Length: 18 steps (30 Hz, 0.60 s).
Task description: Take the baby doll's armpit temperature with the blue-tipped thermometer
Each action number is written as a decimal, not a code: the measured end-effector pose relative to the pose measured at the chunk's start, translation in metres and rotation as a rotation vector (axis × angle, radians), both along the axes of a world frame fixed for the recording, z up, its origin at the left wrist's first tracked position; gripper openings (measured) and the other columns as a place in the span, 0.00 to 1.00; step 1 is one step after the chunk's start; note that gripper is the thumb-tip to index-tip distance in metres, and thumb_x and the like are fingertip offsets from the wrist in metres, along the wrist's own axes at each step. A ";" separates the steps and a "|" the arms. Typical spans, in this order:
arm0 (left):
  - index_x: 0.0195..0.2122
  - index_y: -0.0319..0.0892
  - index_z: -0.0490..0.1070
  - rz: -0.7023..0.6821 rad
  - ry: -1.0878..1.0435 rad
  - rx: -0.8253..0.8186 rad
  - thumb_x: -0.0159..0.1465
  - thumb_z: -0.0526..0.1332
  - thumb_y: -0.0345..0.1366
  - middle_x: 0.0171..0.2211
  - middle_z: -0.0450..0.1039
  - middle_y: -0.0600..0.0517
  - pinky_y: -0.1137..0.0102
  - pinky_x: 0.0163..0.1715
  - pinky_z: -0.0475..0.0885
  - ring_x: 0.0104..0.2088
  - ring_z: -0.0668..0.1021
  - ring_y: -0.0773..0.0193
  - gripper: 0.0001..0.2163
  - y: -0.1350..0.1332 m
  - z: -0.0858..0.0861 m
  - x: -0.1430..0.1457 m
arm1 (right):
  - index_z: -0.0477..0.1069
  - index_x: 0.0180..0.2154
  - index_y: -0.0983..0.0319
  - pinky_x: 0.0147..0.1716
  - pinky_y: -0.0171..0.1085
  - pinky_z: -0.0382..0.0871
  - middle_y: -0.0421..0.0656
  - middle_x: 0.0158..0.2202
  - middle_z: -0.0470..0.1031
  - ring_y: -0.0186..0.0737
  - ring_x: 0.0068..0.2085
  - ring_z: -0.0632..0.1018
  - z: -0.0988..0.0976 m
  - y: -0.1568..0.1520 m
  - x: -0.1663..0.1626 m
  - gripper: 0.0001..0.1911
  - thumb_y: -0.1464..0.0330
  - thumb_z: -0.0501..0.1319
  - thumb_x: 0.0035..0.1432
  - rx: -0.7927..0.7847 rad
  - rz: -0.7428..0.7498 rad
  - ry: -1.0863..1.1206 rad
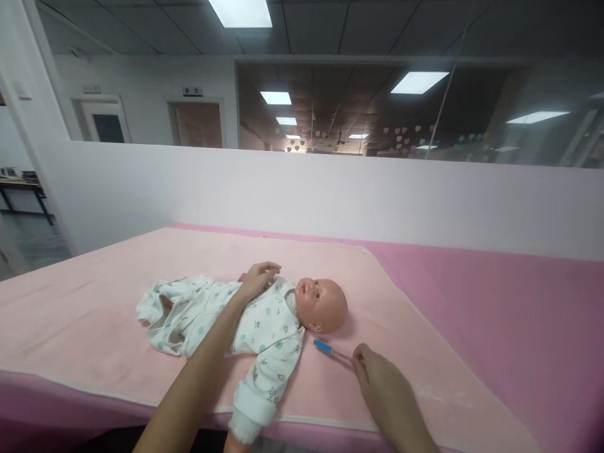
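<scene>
1. Lays left hand (260,280) on doll (267,324), near front edge of surface (108,327); can't tell whether gripping.
2. Pinches blue-tipped stick (323,346) in closed right hand (383,380), near doll.
3. Likely lining up stick; calls for steadying doll.

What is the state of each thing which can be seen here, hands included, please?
Doll: lying on its back.
Outfit: worn by the doll.
Stick: held, blue tip pointing toward the doll.
Left hand: resting on the doll; grip unclear.
Right hand: closed on the stick.
Sheet: spread out.
Ceiling light: lit.
</scene>
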State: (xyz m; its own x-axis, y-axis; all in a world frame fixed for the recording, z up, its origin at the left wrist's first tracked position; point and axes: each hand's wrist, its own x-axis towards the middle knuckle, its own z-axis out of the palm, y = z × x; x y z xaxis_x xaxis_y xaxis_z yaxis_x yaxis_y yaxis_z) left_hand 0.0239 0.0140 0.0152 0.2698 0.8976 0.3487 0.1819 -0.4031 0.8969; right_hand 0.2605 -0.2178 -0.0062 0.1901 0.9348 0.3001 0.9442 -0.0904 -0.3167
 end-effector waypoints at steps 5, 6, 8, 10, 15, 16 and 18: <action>0.35 0.38 0.74 -0.056 -0.082 -0.130 0.48 0.63 0.45 0.30 0.75 0.48 0.74 0.21 0.61 0.24 0.71 0.67 0.17 0.012 -0.025 -0.005 | 0.64 0.25 0.59 0.18 0.32 0.54 0.37 0.17 0.62 0.33 0.19 0.64 0.097 -0.009 0.008 0.18 0.55 0.48 0.57 0.108 0.310 0.471; 0.35 0.38 0.74 -0.059 -0.107 -0.134 0.48 0.63 0.45 0.29 0.75 0.48 0.74 0.21 0.61 0.23 0.71 0.68 0.18 0.012 -0.027 -0.008 | 0.64 0.24 0.60 0.17 0.32 0.52 0.36 0.15 0.59 0.31 0.17 0.61 0.114 -0.005 0.008 0.20 0.53 0.48 0.57 0.145 0.337 0.560; 0.35 0.37 0.74 -0.063 -0.142 -0.133 0.48 0.63 0.46 0.29 0.75 0.48 0.73 0.22 0.62 0.23 0.70 0.69 0.18 0.011 -0.028 -0.012 | 0.60 0.18 0.60 0.16 0.32 0.48 0.34 0.12 0.53 0.28 0.15 0.55 0.141 0.011 0.002 0.24 0.51 0.48 0.56 0.258 0.334 0.691; 0.35 0.37 0.74 -0.059 -0.158 -0.131 0.48 0.63 0.45 0.28 0.75 0.48 0.73 0.23 0.63 0.23 0.70 0.69 0.18 0.010 -0.028 -0.014 | 0.55 0.15 0.60 0.15 0.31 0.45 0.33 0.11 0.49 0.27 0.15 0.52 0.154 0.033 -0.010 0.26 0.50 0.49 0.55 0.190 0.442 0.796; 0.36 0.38 0.74 -0.056 -0.125 -0.108 0.49 0.62 0.43 0.29 0.75 0.49 0.73 0.24 0.63 0.24 0.70 0.69 0.16 0.007 -0.027 -0.013 | 0.49 0.11 0.61 0.16 0.30 0.44 0.32 0.11 0.47 0.23 0.15 0.50 0.144 0.088 -0.039 0.25 0.58 0.54 0.52 0.103 0.484 0.759; 0.36 0.38 0.74 -0.055 -0.124 -0.109 0.50 0.62 0.43 0.29 0.75 0.49 0.73 0.24 0.63 0.24 0.70 0.68 0.16 0.007 -0.027 -0.013 | 0.48 0.11 0.61 0.15 0.30 0.44 0.32 0.10 0.47 0.23 0.15 0.50 0.140 0.094 -0.041 0.25 0.59 0.54 0.52 0.119 0.465 0.770; 0.36 0.38 0.74 -0.053 -0.126 -0.110 0.50 0.62 0.43 0.29 0.76 0.48 0.73 0.24 0.64 0.24 0.71 0.68 0.16 0.007 -0.028 -0.013 | 0.47 0.10 0.60 0.15 0.30 0.43 0.32 0.09 0.46 0.23 0.14 0.49 0.134 0.101 -0.041 0.25 0.60 0.53 0.52 0.130 0.446 0.803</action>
